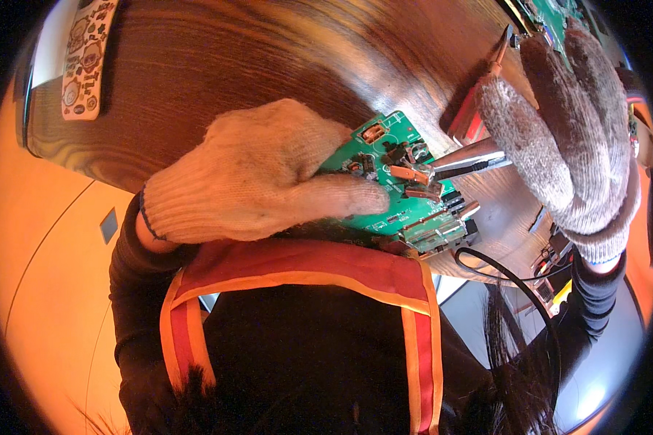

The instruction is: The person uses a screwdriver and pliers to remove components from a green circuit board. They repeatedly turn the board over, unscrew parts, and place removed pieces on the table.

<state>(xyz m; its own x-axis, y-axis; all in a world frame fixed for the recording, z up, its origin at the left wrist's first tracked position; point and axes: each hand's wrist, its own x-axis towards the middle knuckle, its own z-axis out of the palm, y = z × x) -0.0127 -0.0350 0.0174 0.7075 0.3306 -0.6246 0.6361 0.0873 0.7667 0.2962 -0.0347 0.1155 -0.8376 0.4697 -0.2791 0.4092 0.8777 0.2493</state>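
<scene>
Circuit board (395, 181), green, lies at the near edge of the dark wood-grain surface (218, 65), just beyond your chest, populated with copper-coloured coils, small black parts and metal connectors along its near right edge. Your left hand (257, 174), in a cream knit glove, is laid over the board's left part, thumb stretched along its near side and pressing it flat; the hand is partly closed around the board's edge and holds nothing else. Your right hand (566, 138), in a grey knit glove, is closed around a metal hand tool (468, 161), its tip touching a copper component near the board's middle; whether it is tweezers or a slim iron cannot be told. Judgement: the step in hand is working on that single component, with the board steadied. The next move would call for a firm left-hand hold and a fine, steady tip, since neighbouring parts sit just beside it. A black cable (508, 279) loops off the near right of the board. A red object (466, 119) lies on the surface beside the right hand; whether it is a container, and what it holds, cannot be told. A sticker strip (87, 54) lies far left.
</scene>
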